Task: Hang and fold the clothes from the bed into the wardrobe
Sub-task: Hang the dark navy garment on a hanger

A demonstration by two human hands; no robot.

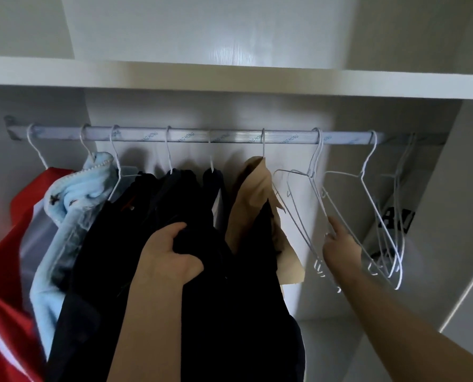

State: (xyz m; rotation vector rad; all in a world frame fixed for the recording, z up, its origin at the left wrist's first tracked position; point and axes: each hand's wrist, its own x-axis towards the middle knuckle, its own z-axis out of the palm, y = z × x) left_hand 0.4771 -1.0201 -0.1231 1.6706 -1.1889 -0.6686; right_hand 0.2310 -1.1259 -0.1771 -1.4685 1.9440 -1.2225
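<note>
Black garment (216, 299): bunched before the rail (229, 137), left hand (169, 257) fingers clamped on it. Empty wire hangers (313, 163) just right, hanging steeply; right hand (340, 250) nearer, forefinger touching, grip unclear.

One rail (229, 136) held one red garment (17, 244), one light-blue garment (72, 205), three hangers of dark garments (174, 194) and one tan garment (254, 188). At the rail's right end hung several bare wire hangers (367, 194), too overlapped to count.
</note>
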